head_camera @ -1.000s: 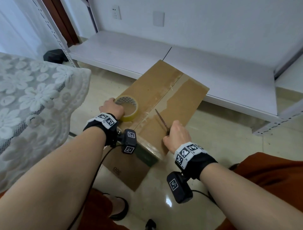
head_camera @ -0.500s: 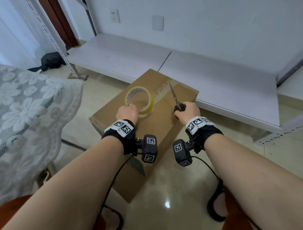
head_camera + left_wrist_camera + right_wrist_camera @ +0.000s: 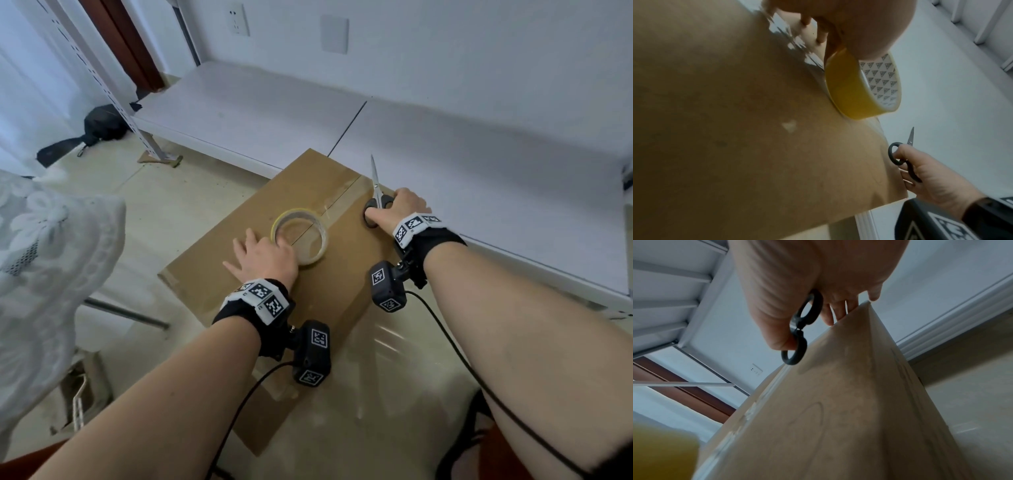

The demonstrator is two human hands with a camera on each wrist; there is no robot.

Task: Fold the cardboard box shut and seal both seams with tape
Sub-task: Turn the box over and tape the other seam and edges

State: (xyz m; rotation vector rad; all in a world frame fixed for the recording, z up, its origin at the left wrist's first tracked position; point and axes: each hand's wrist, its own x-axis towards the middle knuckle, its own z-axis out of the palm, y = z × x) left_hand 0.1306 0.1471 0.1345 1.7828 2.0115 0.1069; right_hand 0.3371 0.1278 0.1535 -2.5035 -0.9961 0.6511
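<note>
Forearms are seen nearest, both reaching out over the cardboard box (image 3: 246, 274), which stands closed on the floor with its far end against a low white shelf (image 3: 479, 164). The left hand (image 3: 263, 257) is laid on the box top near its middle; its outer fingers are spread flat on the cardboard while the thumb side is hooked on the near rim of the tape roll (image 3: 301, 240). In the left wrist view the roll is tipped up on edge, pinched at its top. The roll sits right on the top seam, where a glossy strip of tape is already laid toward the far edge. Further out, at the far right corner of the box top, the right hand (image 3: 399, 210) is closed on the black handles of the scissors (image 3: 376, 192), thumb over one loop, other fingertips touching the box edge. Blades are closed and pointed away over the shelf. A lace-covered surface (image 3: 51, 246) is at the left; a dark bag (image 3: 102, 123) lies on the floor beyond.

Step in hand, as judged: top seam taped, tools being set or steadied. Whether the second seam is done cannot be told. Next move likely calls for the box to be turned over and tape pulled along the other seam, then cut.
</note>
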